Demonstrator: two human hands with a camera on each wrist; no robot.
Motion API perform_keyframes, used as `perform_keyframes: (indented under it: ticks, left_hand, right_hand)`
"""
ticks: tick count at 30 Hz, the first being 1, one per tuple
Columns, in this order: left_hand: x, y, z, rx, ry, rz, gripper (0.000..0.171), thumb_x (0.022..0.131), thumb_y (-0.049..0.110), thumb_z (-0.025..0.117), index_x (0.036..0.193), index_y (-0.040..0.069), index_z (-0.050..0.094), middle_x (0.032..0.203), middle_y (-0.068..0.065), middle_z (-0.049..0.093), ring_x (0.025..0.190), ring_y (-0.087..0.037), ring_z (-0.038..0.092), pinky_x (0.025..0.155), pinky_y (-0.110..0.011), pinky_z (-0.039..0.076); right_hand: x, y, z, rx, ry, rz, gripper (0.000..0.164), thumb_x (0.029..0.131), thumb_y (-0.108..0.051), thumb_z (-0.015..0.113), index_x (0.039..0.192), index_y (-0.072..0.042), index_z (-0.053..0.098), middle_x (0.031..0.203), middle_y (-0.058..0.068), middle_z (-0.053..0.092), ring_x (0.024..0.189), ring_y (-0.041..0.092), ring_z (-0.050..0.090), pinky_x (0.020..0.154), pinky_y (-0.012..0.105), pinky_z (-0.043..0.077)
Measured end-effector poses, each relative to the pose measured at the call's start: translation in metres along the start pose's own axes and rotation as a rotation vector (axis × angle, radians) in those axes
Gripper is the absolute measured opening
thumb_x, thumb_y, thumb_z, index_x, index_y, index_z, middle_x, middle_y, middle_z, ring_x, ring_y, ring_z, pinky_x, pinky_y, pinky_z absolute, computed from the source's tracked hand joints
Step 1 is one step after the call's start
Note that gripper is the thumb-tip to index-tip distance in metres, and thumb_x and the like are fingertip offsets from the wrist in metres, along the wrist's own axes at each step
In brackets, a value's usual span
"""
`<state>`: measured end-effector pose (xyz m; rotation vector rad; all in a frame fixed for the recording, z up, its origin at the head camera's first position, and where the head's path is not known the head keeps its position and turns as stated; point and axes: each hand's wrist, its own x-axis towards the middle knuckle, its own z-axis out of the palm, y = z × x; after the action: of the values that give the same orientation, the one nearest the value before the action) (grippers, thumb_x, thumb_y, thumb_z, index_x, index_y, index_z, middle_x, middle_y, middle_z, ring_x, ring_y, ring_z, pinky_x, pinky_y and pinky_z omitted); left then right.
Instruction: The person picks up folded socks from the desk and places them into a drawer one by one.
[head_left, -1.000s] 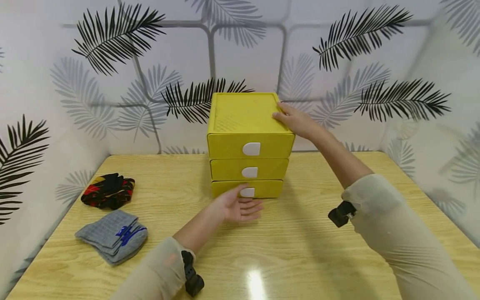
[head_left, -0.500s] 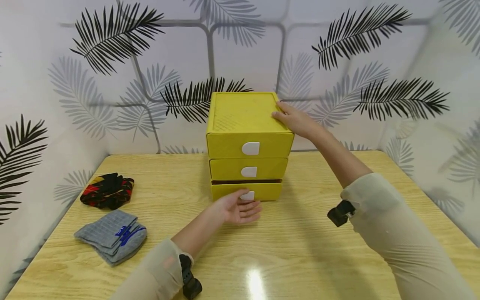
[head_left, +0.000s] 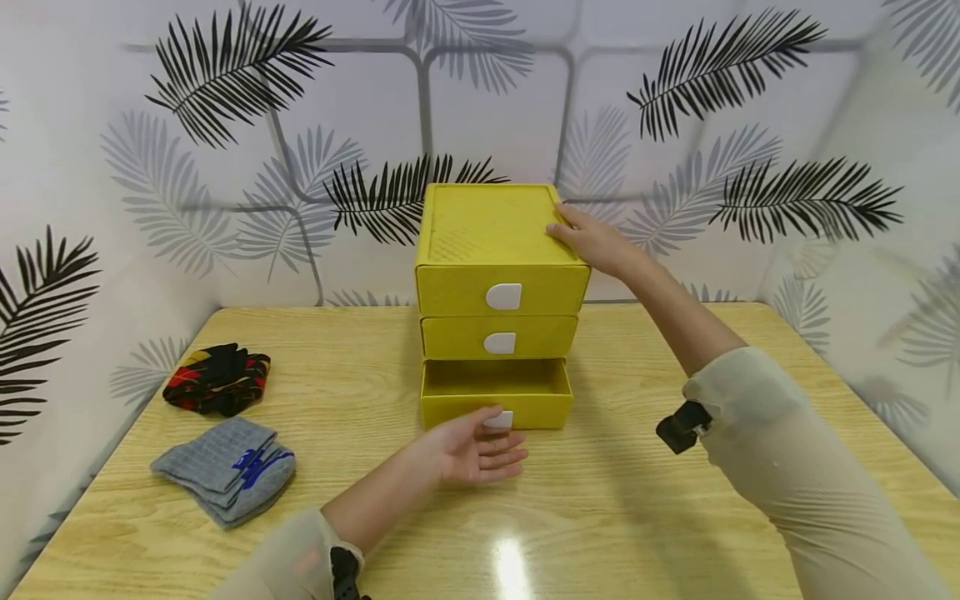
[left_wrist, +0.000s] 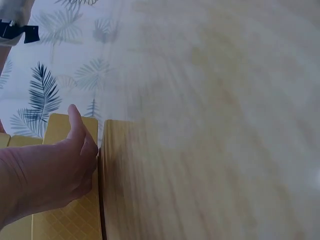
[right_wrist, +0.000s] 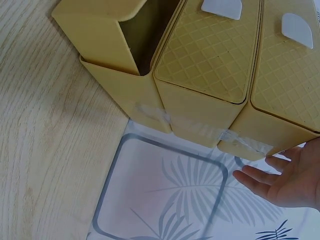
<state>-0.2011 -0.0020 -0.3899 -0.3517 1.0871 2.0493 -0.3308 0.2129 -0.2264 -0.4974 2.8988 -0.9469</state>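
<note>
A yellow drawer unit (head_left: pixel 491 221) with white tab handles stands at the back of the table. Its bottom drawer (head_left: pixel 450 409) is partly out, and the bare inside shows. My left hand (head_left: pixel 476 450) is at that drawer's white handle (head_left: pixel 498 419), thumb on the tab and the other fingers stretched out in front. In the left wrist view the left hand (left_wrist: pixel 60 167) covers part of the drawer front (left_wrist: pixel 75 220). My right hand (head_left: pixel 596 242) rests on the unit's upper right edge, thumb on top; the right wrist view shows its fingers (right_wrist: pixel 252 180) extended along the side.
Folded grey socks (head_left: pixel 225 473) with blue marks lie at the left of the wooden table (head_left: pixel 637 500). Behind them is a folded black, red and yellow patterned pair (head_left: pixel 217 379). A leaf-patterned wall (head_left: pixel 495 108) stands right behind the unit.
The bottom drawer was shut a second ago and has slid out toward me, the left hand moving back with it. The right hand stays on the unit.
</note>
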Motion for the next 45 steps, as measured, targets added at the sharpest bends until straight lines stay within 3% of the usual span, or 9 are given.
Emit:
perform_keyframes:
  ticks: [14, 21, 35, 45]
  left_hand:
    - [-0.021, -0.02, -0.002, 0.041, -0.029, -0.011, 0.048, 0.096, 0.031, 0.05, 0.126, -0.004, 0.036, 0.123, -0.022, 0.05, 0.107, -0.034, 0.054, 0.09, -0.043, 0.043]
    - [-0.031, -0.032, 0.001, 0.055, -0.078, -0.061, 0.053, 0.096, 0.032, 0.05, 0.13, -0.004, 0.033, 0.121, -0.021, 0.052, 0.11, -0.034, 0.052, 0.092, -0.042, 0.041]
    - [-0.047, -0.05, 0.0, 0.081, -0.106, -0.072, 0.053, 0.095, 0.035, 0.051, 0.128, -0.003, 0.033, 0.113, -0.017, 0.057, 0.106, -0.034, 0.055, 0.092, -0.045, 0.04]
    - [-0.054, -0.057, -0.003, 0.091, -0.14, -0.072, 0.061, 0.095, 0.036, 0.049, 0.135, -0.006, 0.027, 0.119, -0.02, 0.054, 0.113, -0.037, 0.049, 0.093, -0.047, 0.04]
  right_hand:
    - [0.0, 0.001, 0.001, 0.004, -0.002, 0.001, 0.061, 0.101, -0.03, 0.034, 0.146, 0.001, 0.009, 0.151, 0.016, 0.007, 0.137, 0.026, 0.004, 0.109, 0.038, 0.004]
    - [-0.001, 0.0, 0.0, -0.008, 0.005, -0.002, 0.059, 0.101, -0.028, 0.034, 0.146, 0.002, 0.01, 0.15, 0.019, 0.008, 0.137, 0.027, 0.005, 0.109, 0.038, 0.004]
    - [-0.002, -0.003, 0.0, -0.008, 0.004, -0.001, 0.06, 0.101, -0.03, 0.033, 0.146, 0.001, 0.01, 0.15, 0.018, 0.008, 0.137, 0.027, 0.005, 0.109, 0.038, 0.004]
    - [-0.001, -0.001, 0.001, 0.012, 0.005, -0.008, 0.059, 0.101, -0.029, 0.033, 0.146, 0.002, 0.01, 0.15, 0.018, 0.008, 0.137, 0.027, 0.005, 0.109, 0.039, 0.005]
